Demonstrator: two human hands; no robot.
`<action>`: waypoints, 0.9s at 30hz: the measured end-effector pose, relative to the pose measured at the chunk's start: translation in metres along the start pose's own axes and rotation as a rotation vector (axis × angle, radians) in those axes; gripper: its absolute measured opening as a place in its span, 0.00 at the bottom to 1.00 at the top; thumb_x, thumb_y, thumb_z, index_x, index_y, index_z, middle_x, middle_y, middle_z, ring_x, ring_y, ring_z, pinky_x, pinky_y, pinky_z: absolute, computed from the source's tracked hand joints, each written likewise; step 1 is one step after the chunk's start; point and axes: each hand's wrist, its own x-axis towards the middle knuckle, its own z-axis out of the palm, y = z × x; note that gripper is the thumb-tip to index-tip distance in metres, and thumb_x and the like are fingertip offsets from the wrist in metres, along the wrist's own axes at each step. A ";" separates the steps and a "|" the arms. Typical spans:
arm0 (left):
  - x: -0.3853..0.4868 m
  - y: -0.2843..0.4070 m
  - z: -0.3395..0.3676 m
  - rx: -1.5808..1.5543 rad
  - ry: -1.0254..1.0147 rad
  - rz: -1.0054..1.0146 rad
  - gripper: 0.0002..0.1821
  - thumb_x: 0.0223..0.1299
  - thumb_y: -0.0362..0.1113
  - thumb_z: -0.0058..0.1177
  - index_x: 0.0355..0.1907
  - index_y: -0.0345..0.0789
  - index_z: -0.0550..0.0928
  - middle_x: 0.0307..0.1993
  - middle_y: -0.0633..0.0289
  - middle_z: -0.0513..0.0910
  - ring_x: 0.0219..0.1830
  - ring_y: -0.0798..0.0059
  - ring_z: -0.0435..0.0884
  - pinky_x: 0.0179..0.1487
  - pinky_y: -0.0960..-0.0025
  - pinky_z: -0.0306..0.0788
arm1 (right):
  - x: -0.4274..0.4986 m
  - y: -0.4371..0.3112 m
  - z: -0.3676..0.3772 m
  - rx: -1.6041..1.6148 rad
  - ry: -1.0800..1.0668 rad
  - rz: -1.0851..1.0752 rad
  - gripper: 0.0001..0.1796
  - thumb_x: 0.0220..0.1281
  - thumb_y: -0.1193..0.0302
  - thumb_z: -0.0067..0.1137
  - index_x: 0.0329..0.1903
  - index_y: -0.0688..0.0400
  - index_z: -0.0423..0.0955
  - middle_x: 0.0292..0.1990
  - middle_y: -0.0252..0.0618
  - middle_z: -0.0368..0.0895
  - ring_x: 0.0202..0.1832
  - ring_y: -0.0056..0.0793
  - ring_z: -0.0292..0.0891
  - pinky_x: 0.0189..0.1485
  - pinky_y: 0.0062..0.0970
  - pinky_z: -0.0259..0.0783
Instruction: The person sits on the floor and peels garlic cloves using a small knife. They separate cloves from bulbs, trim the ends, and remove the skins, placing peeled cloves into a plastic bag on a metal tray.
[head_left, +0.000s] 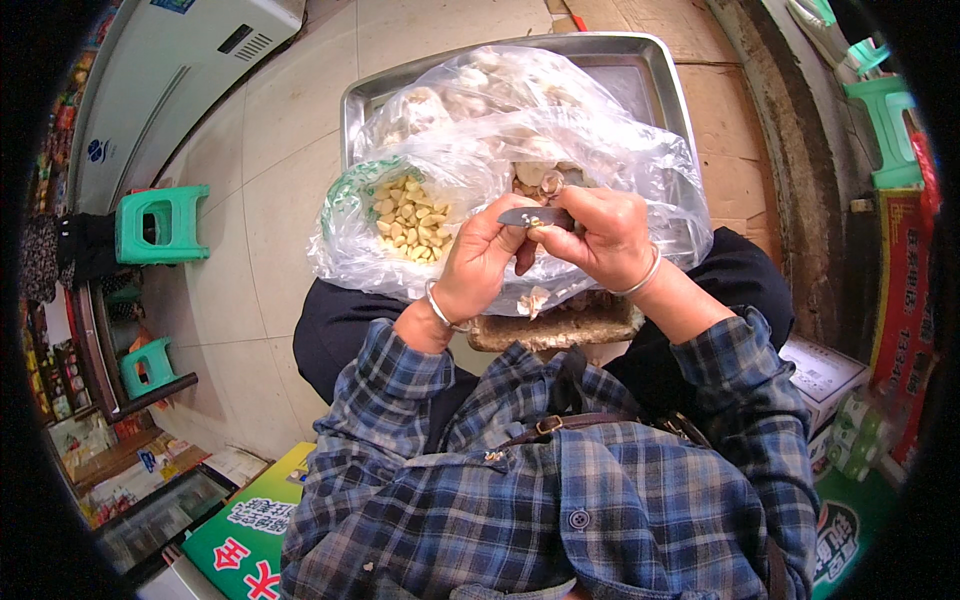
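Note:
My right hand (604, 229) grips a small knife (551, 217), its dark blade pointing left across the gap between my hands. My left hand (484, 244) is closed at the blade on a small garlic clove (534, 223), mostly hidden by fingers and blade. Peeled garlic cloves (412, 217) lie in a clear plastic bag (341, 251) left of my left hand. Beyond my hands, whole garlic bulbs (472, 86) fill a clear bag, and loose skins (551, 182) lie close to my right fingers. A scrap of garlic skin (533, 301) rests on the plastic below.
The bags sit on a metal tray (664, 67) before my knees. A worn brown block (555, 334) shows between my legs. Flattened cardboard (712, 127) covers the floor at right. Green plastic stools (161, 225) and a white appliance (180, 82) stand left; a carton (821, 371) is at right.

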 end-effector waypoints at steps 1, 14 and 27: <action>0.000 -0.003 0.002 -0.116 0.009 -0.043 0.10 0.69 0.38 0.41 0.43 0.34 0.73 0.25 0.69 0.71 0.22 0.85 0.67 0.27 0.81 0.61 | 0.001 0.000 -0.001 -0.069 0.001 -0.033 0.19 0.46 0.54 0.65 0.23 0.54 0.71 0.17 0.38 0.72 0.20 0.36 0.73 0.21 0.31 0.67; 0.002 0.003 -0.007 -0.665 -0.032 -0.284 0.10 0.67 0.36 0.43 0.43 0.32 0.74 0.31 0.66 0.75 0.27 0.82 0.70 0.29 0.77 0.65 | 0.005 -0.002 -0.007 -0.282 -0.004 -0.240 0.17 0.41 0.54 0.67 0.24 0.52 0.73 0.17 0.31 0.69 0.20 0.30 0.72 0.21 0.28 0.67; 0.006 -0.020 -0.014 -0.658 0.116 -0.191 0.14 0.70 0.42 0.40 0.41 0.32 0.73 0.37 0.63 0.74 0.35 0.79 0.69 0.39 0.74 0.67 | -0.003 -0.003 0.002 -0.099 -0.223 -0.338 0.17 0.41 0.55 0.67 0.25 0.51 0.72 0.18 0.33 0.70 0.21 0.31 0.73 0.23 0.32 0.68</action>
